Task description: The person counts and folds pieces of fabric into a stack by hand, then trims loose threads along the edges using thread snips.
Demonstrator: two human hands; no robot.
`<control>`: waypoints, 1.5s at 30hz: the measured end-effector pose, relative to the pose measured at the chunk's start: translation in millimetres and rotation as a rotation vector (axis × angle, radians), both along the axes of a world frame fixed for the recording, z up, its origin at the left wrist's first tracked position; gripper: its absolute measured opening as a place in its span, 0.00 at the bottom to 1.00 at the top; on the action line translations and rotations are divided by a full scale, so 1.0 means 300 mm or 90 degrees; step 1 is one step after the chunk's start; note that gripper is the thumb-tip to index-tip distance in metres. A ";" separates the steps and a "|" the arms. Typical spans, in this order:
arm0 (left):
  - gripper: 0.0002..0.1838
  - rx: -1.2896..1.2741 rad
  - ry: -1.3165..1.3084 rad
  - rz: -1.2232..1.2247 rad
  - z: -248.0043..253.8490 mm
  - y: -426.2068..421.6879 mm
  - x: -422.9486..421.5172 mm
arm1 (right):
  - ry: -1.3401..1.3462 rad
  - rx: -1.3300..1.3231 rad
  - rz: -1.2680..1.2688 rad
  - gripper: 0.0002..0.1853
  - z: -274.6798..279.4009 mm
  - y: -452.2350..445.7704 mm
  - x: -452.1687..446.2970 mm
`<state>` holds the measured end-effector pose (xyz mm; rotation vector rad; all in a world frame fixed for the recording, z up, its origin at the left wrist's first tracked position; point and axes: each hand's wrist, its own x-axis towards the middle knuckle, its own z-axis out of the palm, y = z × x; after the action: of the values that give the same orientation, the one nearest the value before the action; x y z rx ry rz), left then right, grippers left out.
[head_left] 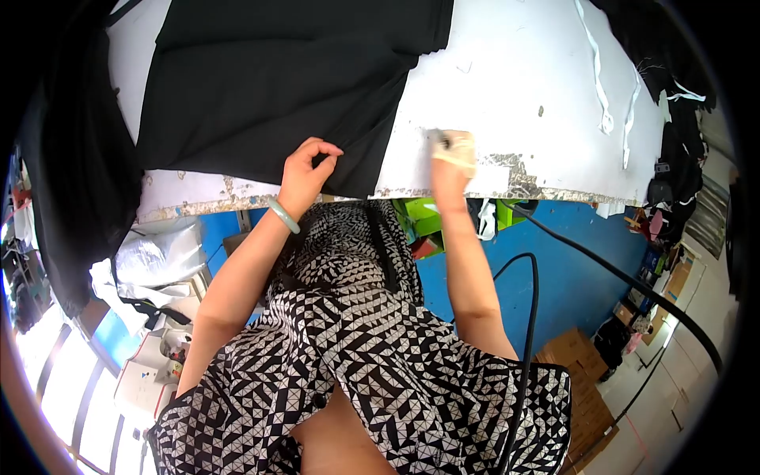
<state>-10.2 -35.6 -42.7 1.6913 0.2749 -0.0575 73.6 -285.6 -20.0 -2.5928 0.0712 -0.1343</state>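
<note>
A large piece of black cloth [261, 95] lies over the white table, its near edge reaching the table's front. My left hand [305, 170], with a pale bangle at the wrist, rests on the cloth near that edge. Its fingers are curled, with the thumb and index tips close together; anything between them is too small to make out. To the right of the cloth, my right hand [453, 162] is closed above the bare tabletop, smeared by motion. A small dark and grey object [441, 142] shows at its fingers, its kind unclear.
The white table [507, 87] has a worn, chipped front edge. White strips [599, 87] lie at the right, near dark cloth. A black cable [625, 277] runs along my right side. Below are a green bin [419, 214] and cardboard boxes [574, 356]. Black cloth [75, 182] hangs at left.
</note>
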 end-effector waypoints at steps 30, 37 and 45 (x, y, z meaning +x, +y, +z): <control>0.40 -0.608 0.001 0.335 0.233 0.376 -0.314 | -0.273 -0.125 0.877 0.05 0.615 0.503 0.373; 0.28 -0.576 -0.079 0.599 0.224 0.384 -0.257 | -0.567 -0.251 0.591 0.12 0.336 0.437 0.815; 0.11 -0.340 0.132 0.639 0.120 0.455 -0.348 | -0.302 -0.126 0.775 0.05 0.401 0.486 0.580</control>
<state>-114.7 101.0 -6.7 0.8781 1.1275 0.4080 247.6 -139.8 100.2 -2.2526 -1.6783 -0.2903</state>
